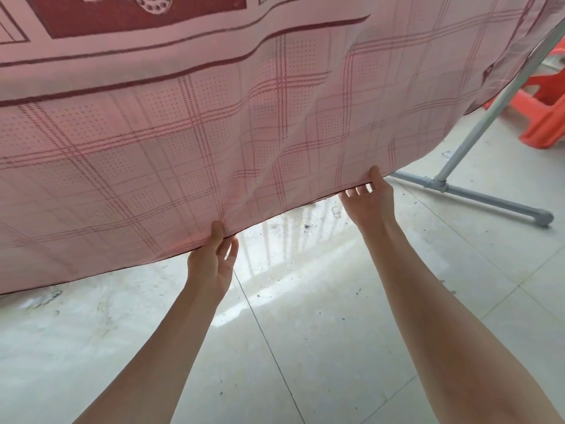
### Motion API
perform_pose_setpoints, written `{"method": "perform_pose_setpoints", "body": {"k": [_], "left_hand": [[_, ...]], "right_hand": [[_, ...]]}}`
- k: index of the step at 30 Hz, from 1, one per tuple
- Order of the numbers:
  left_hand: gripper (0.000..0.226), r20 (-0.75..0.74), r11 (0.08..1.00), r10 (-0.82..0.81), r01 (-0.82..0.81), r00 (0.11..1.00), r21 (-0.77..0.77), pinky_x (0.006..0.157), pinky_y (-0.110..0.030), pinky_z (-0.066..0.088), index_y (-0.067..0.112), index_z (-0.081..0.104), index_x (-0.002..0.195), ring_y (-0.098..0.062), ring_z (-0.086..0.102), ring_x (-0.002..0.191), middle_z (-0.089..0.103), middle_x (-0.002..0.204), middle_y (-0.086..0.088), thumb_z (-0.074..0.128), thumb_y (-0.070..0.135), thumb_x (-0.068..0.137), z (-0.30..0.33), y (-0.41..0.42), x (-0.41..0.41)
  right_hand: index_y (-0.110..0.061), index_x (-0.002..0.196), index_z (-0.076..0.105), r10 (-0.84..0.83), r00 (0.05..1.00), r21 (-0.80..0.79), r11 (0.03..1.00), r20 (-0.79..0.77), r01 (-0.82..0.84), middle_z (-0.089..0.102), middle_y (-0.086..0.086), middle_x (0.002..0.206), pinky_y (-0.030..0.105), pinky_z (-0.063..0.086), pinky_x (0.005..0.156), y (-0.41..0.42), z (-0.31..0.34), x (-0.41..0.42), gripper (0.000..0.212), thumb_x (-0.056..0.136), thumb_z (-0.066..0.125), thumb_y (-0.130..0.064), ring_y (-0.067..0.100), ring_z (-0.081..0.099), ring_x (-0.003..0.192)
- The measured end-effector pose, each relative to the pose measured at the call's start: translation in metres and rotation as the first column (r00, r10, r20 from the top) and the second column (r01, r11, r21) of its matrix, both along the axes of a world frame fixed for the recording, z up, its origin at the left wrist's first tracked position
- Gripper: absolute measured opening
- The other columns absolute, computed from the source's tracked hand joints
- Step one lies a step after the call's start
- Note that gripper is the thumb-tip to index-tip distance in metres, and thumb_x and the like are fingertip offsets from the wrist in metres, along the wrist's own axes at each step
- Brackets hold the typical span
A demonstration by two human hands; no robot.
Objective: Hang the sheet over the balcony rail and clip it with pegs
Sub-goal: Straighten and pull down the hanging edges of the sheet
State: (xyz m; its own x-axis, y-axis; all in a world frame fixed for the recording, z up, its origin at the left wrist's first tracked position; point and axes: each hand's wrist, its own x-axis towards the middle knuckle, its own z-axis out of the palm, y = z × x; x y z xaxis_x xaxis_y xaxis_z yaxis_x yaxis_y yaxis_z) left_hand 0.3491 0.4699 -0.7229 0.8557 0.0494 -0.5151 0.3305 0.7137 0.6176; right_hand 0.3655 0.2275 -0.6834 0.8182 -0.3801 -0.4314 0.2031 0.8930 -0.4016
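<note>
A pink sheet [171, 142] with dark red checks and a broad maroon border hangs across the upper part of the view, its lower hem sloping up from the left edge toward the right. At that hem the left hand [211, 261] pinches the cloth — thumb on the near face, fingers behind the edge. Further right and higher along the same hem, the right hand [368, 198] grasps the fabric too, thumb lying against the near side, fingertips showing just below the hem. Both forearms reach up from the bottom of the view. Below lies a pale tiled floor [305, 332], glossy and speckled with dirt. To the right, a grey metal stand [467, 191] — a slanted pole joined to a foot bar on the tiles — rises behind the sheet's edge. Beyond it stands an orange plastic stool [547, 117].
</note>
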Motion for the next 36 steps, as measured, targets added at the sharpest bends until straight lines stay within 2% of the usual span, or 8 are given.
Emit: {"method": "perform_pose_setpoints", "body": {"k": [12,16,21,24,27,30,33,36], "left_hand": [[0.005,-0.031,0.999,-0.022,0.021,0.999,-0.04,0.077,-0.028,0.049,0.015,0.059,0.083,-0.01,0.059,0.083,0.066,0.074,0.005,0.059,0.01,0.086,0.005,-0.007,-0.002],[0.005,-0.049,1.0,-0.025,0.025,0.998,-0.017,0.077,-0.028,0.048,0.016,0.059,0.084,-0.011,0.058,0.086,0.061,0.086,0.004,0.059,0.011,0.086,0.006,-0.009,0.001],[0.005,-0.119,0.999,-0.043,0.046,0.992,0.017,0.075,-0.028,0.046,0.018,0.058,0.09,-0.014,0.059,0.094,0.062,0.092,0.004,0.061,0.017,0.086,0.017,-0.006,0.002],[0.015,-0.192,0.976,-0.182,0.201,0.964,0.084,0.082,-0.033,0.047,0.015,0.056,0.098,-0.018,0.061,0.093,0.063,0.096,0.001,0.057,0.026,0.088,0.028,0.003,-0.007],[0.025,-0.301,0.823,-0.434,0.509,0.849,0.25,0.083,-0.036,0.046,0.012,0.053,0.111,-0.022,0.058,0.097,0.062,0.106,-0.004,0.054,0.028,0.091,0.035,0.016,-0.026],[0.027,-0.3,0.488,-0.631,0.667,0.716,0.563,0.071,-0.028,0.044,0.012,0.055,0.114,-0.02,0.055,0.091,0.059,0.111,-0.007,0.053,0.025,0.091,0.049,0.024,-0.038],[0.032,-0.193,0.224,-0.748,0.516,0.635,0.827,0.084,-0.028,0.042,0.016,0.053,0.121,-0.019,0.055,0.104,0.057,0.115,-0.001,0.05,0.029,0.092,0.073,0.019,-0.04],[0.034,-0.064,0.142,-0.836,0.328,0.546,0.934,0.091,-0.024,0.037,0.018,0.05,0.125,-0.018,0.052,0.115,0.055,0.126,0.0,0.049,0.028,0.093,0.106,0.01,-0.044]], "right_hand": [[-0.005,0.092,0.062,-0.053,0.997,-0.033,0.998,0.053,0.055,0.074,0.003,0.072,0.04,0.048,0.087,-0.022,-0.033,-0.006,0.018,0.096,0.045,-0.01,0.018,0.065,0.087],[-0.007,0.07,0.075,-0.049,0.994,-0.01,0.999,0.097,0.05,0.074,0.002,0.076,0.035,0.041,0.103,-0.021,-0.033,0.001,0.041,0.096,0.044,-0.013,0.014,0.07,0.077],[-0.011,0.092,0.059,0.029,0.998,-0.038,0.999,-0.053,-0.031,0.072,-0.005,0.085,0.031,0.039,0.103,-0.013,-0.021,-0.008,0.018,0.095,0.049,-0.026,0.01,0.06,0.093],[-0.014,0.117,0.045,0.141,0.946,-0.194,0.96,-0.291,-0.203,0.06,0.001,0.109,0.036,0.039,0.1,0.004,-0.011,-0.036,0.033,0.094,0.05,-0.037,0.019,0.052,0.11],[-0.012,0.127,0.045,0.153,0.808,-0.411,0.799,-0.569,-0.44,0.056,0.009,0.121,0.041,0.04,0.098,0.03,-0.001,-0.063,0.038,0.095,0.048,-0.033,0.027,0.052,0.117],[-0.012,0.131,0.045,0.069,0.699,-0.586,0.491,-0.712,-0.645,0.056,0.012,0.128,0.042,0.042,0.099,0.045,0.019,-0.082,0.045,0.093,0.052,-0.034,0.029,0.053,0.118],[-0.015,0.137,0.04,-0.029,0.684,-0.679,0.164,-0.729,-0.716,0.055,0.008,0.128,0.032,0.041,0.097,0.041,0.056,-0.1,0.052,0.092,0.052,-0.037,0.022,0.052,0.116],[-0.017,0.138,0.038,-0.147,0.698,-0.708,0.023,-0.701,-0.706,0.051,0.009,0.135,0.035,0.041,0.101,0.032,0.102,-0.118,0.053,0.092,0.052,-0.037,0.023,0.051,0.12]]}}
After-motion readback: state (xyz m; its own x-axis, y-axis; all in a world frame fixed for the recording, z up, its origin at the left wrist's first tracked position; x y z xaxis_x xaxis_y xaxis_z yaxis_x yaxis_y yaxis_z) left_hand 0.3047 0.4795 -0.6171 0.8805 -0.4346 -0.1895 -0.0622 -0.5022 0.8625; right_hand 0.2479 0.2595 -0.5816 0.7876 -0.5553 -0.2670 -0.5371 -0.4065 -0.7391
